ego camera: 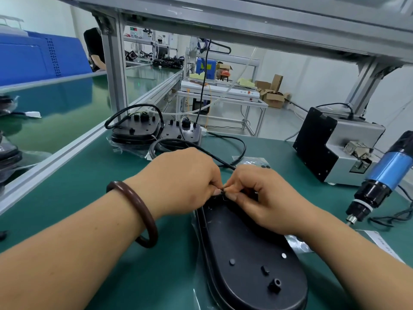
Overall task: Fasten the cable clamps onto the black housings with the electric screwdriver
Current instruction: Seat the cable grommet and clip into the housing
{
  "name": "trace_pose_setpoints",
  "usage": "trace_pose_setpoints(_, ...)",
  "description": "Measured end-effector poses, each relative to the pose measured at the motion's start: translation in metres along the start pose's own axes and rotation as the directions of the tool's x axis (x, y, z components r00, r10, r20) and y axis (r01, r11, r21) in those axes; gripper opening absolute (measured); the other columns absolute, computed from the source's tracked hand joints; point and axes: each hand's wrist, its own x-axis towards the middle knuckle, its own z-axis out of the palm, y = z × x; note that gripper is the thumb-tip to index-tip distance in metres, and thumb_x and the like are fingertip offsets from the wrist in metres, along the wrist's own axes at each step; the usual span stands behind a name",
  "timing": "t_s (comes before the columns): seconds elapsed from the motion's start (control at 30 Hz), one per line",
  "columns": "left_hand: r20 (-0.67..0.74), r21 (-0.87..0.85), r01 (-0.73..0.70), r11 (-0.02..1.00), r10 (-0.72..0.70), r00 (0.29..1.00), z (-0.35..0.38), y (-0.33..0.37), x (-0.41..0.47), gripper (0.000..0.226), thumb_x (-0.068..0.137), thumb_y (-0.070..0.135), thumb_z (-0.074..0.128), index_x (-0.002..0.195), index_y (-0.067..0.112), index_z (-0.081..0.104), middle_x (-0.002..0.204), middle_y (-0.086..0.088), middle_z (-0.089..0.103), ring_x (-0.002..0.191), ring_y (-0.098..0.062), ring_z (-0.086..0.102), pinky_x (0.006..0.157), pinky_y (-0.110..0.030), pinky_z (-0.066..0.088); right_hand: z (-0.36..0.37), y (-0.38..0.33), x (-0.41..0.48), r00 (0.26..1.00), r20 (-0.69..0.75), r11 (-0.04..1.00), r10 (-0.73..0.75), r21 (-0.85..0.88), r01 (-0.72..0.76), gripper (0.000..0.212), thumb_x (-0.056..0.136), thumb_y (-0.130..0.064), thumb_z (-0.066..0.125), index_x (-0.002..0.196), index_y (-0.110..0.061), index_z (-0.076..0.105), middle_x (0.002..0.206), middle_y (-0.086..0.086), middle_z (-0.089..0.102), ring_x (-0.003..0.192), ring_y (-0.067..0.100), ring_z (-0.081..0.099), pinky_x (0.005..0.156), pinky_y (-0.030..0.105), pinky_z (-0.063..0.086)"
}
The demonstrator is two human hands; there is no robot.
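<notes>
- Two hands work at the far end of one black housing [252, 253], which lies flat on the green surface [89, 193] right in front of the person, over a clear plastic sheet.
- The left hand [178, 182] has its fingers curled, and its fingertips pinch a small dark cable clamp [223, 192]. The clamp is too small to make out in detail.
- The right hand [263, 198] is also curled and pinches the same clamp from the other side, so the fingertips of both hands meet over the housing's edge.
- One black cable [239, 148] loops across the surface behind the hands and runs in under the fingers.
- The near housing's top shows three dark raised studs and one pale dot.
- Two more housings [136, 130] sit side by side at the back of the surface, with cables coiled over them.
- One electric screwdriver [384, 175], blue-bodied, hangs tip-down at the right, apart from both hands.
- One grey and black screw feeder [335, 148] stands behind the screwdriver.
- One brown bracelet [138, 213] circles the left wrist.
</notes>
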Motion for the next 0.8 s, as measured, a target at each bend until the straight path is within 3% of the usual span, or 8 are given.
trace_pose_setpoints(0.2, 0.058, 0.096, 0.007, 0.995, -0.012, 0.998, -0.002, 0.01, -0.004, 0.024, 0.088, 0.046, 0.052, 0.104, 0.035, 0.066, 0.092, 0.008, 0.064, 0.09, -0.018, 0.06, 0.072, -0.032, 0.048, -0.008, -0.004, 0.002, 0.995, 0.083, 0.995, -0.054, -0.075, 0.06, 0.008, 0.086, -0.004, 0.063, 0.08, 0.001, 0.066, 0.085, 0.011, 0.065, 0.078, 0.025, 0.063, 0.07, 0.041, 0.051)
trace_pose_setpoints(0.43, -0.051, 0.122, 0.084, 0.989, -0.079, 0.996, 0.006, 0.018, -0.006, 0.025, 0.087, 0.049, 0.054, 0.101, 0.031, 0.064, 0.092, 0.005, 0.06, 0.092, -0.02, 0.058, 0.064, -0.028, 0.035, -0.013, -0.001, 0.001, 0.988, 0.142, 0.997, -0.059, -0.04, 0.065, 0.006, 0.088, -0.003, 0.064, 0.084, 0.002, 0.067, 0.094, 0.01, 0.067, 0.084, 0.025, 0.063, 0.076, 0.039, 0.05)
trace_pose_setpoints(0.53, -0.104, 0.051, 0.116, 0.992, -0.111, 0.988, 0.012, 0.016, -0.009, 0.026, 0.084, 0.056, 0.054, 0.099, 0.036, 0.061, 0.093, 0.009, 0.059, 0.094, -0.017, 0.057, 0.066, -0.029, 0.042, -0.01, 0.002, -0.001, 0.995, 0.093, 0.999, -0.042, 0.003, 0.042, 0.007, 0.087, -0.005, 0.067, 0.086, 0.002, 0.07, 0.094, 0.008, 0.069, 0.085, 0.021, 0.064, 0.078, 0.038, 0.051)
trace_pose_setpoints(0.6, -0.131, 0.016, 0.143, 0.99, -0.139, 0.981, 0.016, 0.015, -0.013, 0.032, 0.082, 0.061, 0.052, 0.108, 0.044, 0.055, 0.1, 0.014, 0.058, 0.101, -0.014, 0.055, 0.076, -0.031, 0.048, -0.008, 0.004, -0.002, 0.997, 0.067, 0.999, -0.049, 0.02, 0.047, 0.007, 0.087, -0.005, 0.067, 0.085, 0.001, 0.07, 0.094, 0.007, 0.069, 0.085, 0.019, 0.064, 0.078, 0.036, 0.051)
trace_pose_setpoints(0.67, -0.16, 0.014, 0.149, 0.989, -0.145, 0.976, 0.02, 0.016, -0.016, 0.036, 0.083, 0.063, 0.05, 0.115, 0.047, 0.049, 0.105, 0.017, 0.058, 0.105, -0.012, 0.054, 0.08, -0.032, 0.049, -0.006, 0.006, -0.004, 0.997, 0.059, 0.998, -0.058, 0.031, 0.057, 0.007, 0.087, -0.006, 0.067, 0.084, 0.001, 0.069, 0.097, 0.007, 0.068, 0.084, 0.016, 0.063, 0.078, 0.032, 0.051)
trace_pose_setpoints(0.8, -0.123, -0.051, 0.139, 0.989, -0.144, 0.982, 0.019, 0.013, -0.013, 0.028, 0.082, 0.055, 0.056, 0.109, 0.047, 0.052, 0.098, 0.016, 0.061, 0.098, -0.011, 0.057, 0.078, -0.034, 0.051, -0.004, 0.008, -0.007, 0.999, 0.003, 0.998, -0.053, 0.029, 0.053, 0.01, 0.086, -0.009, 0.067, 0.079, -0.002, 0.068, 0.098, 0.001, 0.059, 0.073, -0.002, 0.049, 0.071, 0.013, 0.04)
